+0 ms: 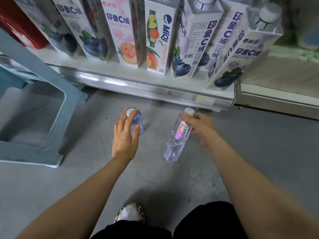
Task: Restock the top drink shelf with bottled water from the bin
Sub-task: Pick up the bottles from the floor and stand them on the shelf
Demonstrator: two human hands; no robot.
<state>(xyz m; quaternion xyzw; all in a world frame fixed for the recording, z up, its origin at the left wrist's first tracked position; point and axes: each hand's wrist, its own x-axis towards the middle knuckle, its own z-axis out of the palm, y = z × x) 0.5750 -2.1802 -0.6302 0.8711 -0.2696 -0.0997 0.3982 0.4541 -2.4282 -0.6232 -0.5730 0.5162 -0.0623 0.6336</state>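
The held water bottle (177, 135) hung tilted above the concrete floor (172, 183). Its long axis ran from the white cap (189, 111), which pointed up and away toward the shelf, down to its clear base, nearer the person. Its red and white label faced the camera and read along the bottle's length. The right hand (200, 125) grasped it at the shoulder just below the cap, fingers curled round from the right side.

To its left, apart from it, a second water bottle (140, 118) stood upright on the floor. It was seen almost end-on from above, its long axis vertical and its cap uppermost. The left hand (125, 133) lay over it with the fingers nearly straight and spread. One finger crossed the edge of the cap and the thumb rested against the bottle's near side. The fingers were loose, not wrapped round it.

Beyond both bottles ran the front rail of a low shelf (146, 87), marked with a small handwritten number. On that shelf stood a row of tall juice cartons (124, 31) printed with blueberries, peaches and mixed fruit. They leaned in the wide-angle view.

At the left stood a pale blue plastic frame (69, 94) with an opening in its side. Near the lower edge showed a leopard-patterned shoe (129, 213) and black trousers (203, 221).
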